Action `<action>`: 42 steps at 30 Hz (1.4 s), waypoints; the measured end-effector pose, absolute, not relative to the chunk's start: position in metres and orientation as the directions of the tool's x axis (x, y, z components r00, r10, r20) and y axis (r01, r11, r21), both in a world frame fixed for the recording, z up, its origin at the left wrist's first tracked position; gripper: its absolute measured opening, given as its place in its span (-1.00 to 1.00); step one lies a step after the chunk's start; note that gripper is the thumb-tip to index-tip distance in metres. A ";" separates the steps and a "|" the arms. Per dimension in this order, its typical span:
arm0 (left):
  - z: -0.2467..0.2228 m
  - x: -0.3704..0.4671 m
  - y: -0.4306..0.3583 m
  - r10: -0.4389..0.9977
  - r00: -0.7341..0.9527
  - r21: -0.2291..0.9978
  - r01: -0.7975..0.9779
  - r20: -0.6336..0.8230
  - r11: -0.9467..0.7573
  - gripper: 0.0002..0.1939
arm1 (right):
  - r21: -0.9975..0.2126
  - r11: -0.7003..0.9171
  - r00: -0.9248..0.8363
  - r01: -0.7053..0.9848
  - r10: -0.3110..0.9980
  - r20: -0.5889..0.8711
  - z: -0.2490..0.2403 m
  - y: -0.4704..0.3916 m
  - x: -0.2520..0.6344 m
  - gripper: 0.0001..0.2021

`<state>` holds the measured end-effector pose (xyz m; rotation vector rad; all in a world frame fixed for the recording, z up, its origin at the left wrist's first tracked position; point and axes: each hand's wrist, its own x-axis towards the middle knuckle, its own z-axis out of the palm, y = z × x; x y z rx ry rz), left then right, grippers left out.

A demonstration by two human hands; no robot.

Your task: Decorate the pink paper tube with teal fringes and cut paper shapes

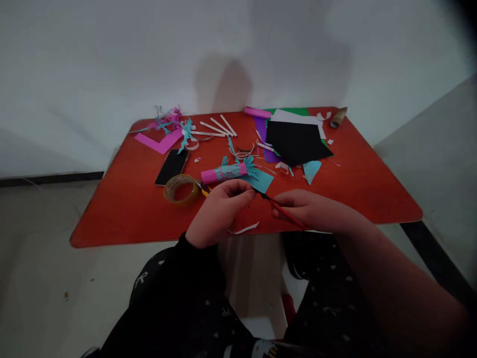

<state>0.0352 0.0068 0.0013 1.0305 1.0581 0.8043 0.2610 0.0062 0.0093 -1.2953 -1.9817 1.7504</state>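
red-handled tool [287, 214] | black head | slanted in right hand [303, 208] | tip beside left hand [225, 205]

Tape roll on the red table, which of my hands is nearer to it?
Left. Your left hand is just to the right of the tape roll. Your right hand, holding the red-handled tool, is farther right, past the left hand.

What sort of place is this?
Likely a makeshift craft corner indoors: a red table by a plain wall, bearing a tape roll, a black paper sheet and a pink tube with blue paper strips.
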 end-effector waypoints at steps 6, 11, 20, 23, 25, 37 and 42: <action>-0.001 0.033 0.007 0.894 0.301 0.937 -0.004 -0.332 0.349 -0.75 | -0.869 -0.087 -0.586 0.488 0.705 -0.399 0.007 0.007 0.264 -0.62; -0.004 0.032 0.006 0.889 0.281 0.929 0.026 -0.361 0.369 -0.73 | -0.855 -0.087 -0.502 0.511 0.778 -0.379 0.004 0.008 0.265 -0.63; -0.007 0.036 0.007 0.915 0.279 0.936 -0.115 -0.290 0.332 -0.79 | -0.946 -0.136 -0.654 0.294 0.693 -0.303 -0.023 0.010 0.275 -0.45; -0.015 0.043 0.008 0.909 0.327 0.850 -0.371 -0.257 0.374 -0.80 | -0.932 -0.362 -0.846 -0.018 0.502 -0.178 -0.039 0.006 0.270 -0.29; -0.019 0.049 0.008 0.886 0.390 0.755 -0.493 -0.252 0.432 -0.79 | -0.891 -0.438 -0.880 -0.122 0.462 -0.106 -0.045 0.002 0.265 -0.24; -0.025 0.057 0.002 0.899 0.378 0.701 -0.580 -0.221 0.416 -0.78 | -0.892 -0.447 -0.810 -0.070 0.547 -0.211 -0.053 -0.024 0.279 -0.21; -0.022 0.056 0.003 0.936 0.269 0.778 -0.528 -0.227 0.341 -0.71 | -0.989 -0.129 -0.344 0.068 0.928 -0.144 -0.057 -0.026 0.282 -0.39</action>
